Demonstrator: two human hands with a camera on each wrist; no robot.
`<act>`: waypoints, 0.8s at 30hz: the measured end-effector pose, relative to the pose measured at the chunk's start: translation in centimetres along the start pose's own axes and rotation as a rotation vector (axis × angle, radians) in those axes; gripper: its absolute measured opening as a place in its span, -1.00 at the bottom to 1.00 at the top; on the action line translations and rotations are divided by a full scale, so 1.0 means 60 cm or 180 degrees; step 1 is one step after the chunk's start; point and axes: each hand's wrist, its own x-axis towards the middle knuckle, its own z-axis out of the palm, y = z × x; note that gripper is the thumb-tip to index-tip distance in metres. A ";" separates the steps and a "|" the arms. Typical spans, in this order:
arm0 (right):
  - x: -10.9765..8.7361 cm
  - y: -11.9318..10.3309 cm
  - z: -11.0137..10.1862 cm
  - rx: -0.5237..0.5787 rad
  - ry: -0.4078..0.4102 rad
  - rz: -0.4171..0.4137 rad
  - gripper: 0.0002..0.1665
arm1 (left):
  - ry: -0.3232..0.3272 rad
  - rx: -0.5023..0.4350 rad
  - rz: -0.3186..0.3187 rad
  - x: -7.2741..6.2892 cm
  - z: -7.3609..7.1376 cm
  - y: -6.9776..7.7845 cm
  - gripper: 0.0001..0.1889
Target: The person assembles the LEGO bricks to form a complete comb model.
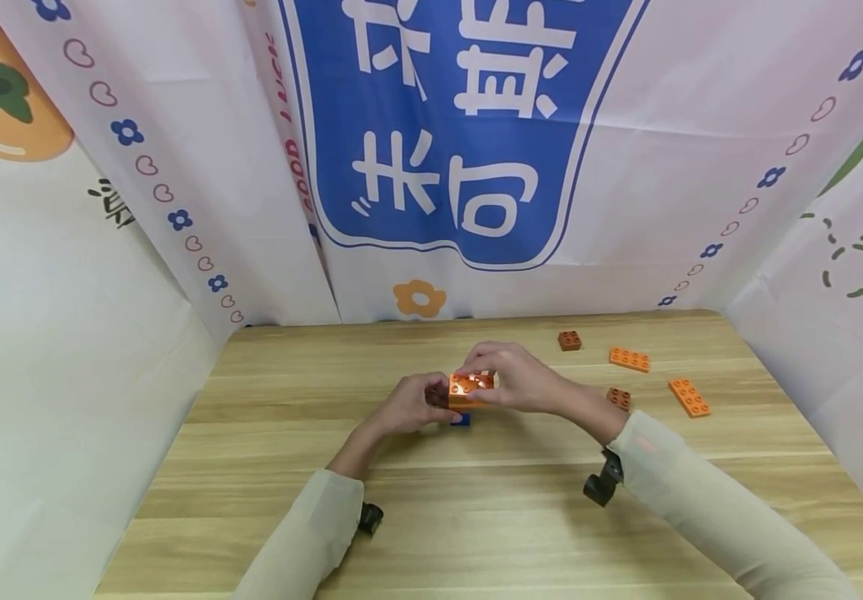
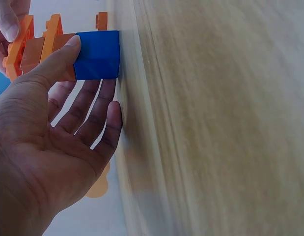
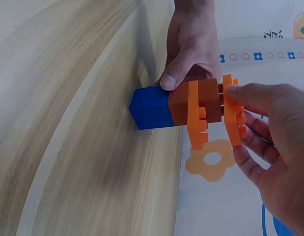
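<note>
A stack of toy building bricks stands on the table, with a blue brick (image 3: 151, 108) at its base. Above it come a brown brick (image 3: 178, 104), a thin orange plate (image 3: 193, 118) and a second brown brick (image 3: 209, 101). My left hand (image 1: 411, 406) holds the stack low down, its thumb against the side near the blue brick. With thumb and fingers, my right hand (image 1: 517, 379) pinches another orange plate (image 3: 231, 115) at the top. That plate sits slightly tilted, and studs of the upper brown brick show in the gap beneath it.
To the right on the wooden table (image 1: 521, 517) lie a far brown brick (image 1: 570, 340), a nearer brown brick (image 1: 619, 398) beside my right forearm, and two orange plates, one farther (image 1: 629, 359). A printed cloth (image 1: 251, 167) hangs behind the table's back edge.
</note>
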 end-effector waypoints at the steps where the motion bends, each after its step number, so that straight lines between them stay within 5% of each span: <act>1: 0.001 0.000 0.000 -0.0017 -0.0004 0.0009 -0.70 | -0.0001 0.0005 0.0001 0.000 0.000 0.000 -0.75; 24: 0.011 0.000 -0.004 -0.0057 -0.0179 0.0100 -0.65 | 0.0002 -0.0019 -0.0012 0.000 -0.001 0.005 -0.76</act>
